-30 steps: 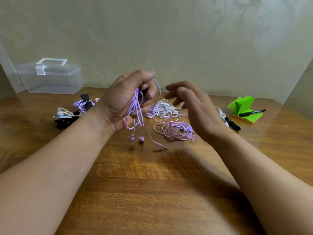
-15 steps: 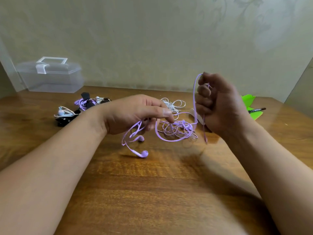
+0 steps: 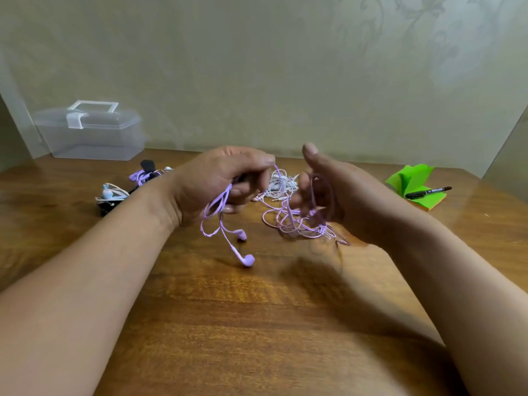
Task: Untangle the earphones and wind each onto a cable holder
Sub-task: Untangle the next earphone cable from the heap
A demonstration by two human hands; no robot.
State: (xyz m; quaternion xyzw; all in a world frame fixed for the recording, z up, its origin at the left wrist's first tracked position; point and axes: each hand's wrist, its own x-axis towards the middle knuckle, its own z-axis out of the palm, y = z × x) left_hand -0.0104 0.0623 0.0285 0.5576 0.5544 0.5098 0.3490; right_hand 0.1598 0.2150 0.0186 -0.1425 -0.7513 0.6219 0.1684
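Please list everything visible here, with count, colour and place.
held earphones: one set, purple, hanging from the left hand
cable tangle: count unclear, purple, on the table by the right hand
loose earphones: one heap, white, behind the hands
wound earphones: two, purple and white, on black holders, left
box: one, clear, back left
sticky notes: one pad, green, right
marker: one, black, on the sticky notes
table: one, brown wood, under all
left hand: grips the held earphones
right hand: purple cable across its fingers, grip unclear
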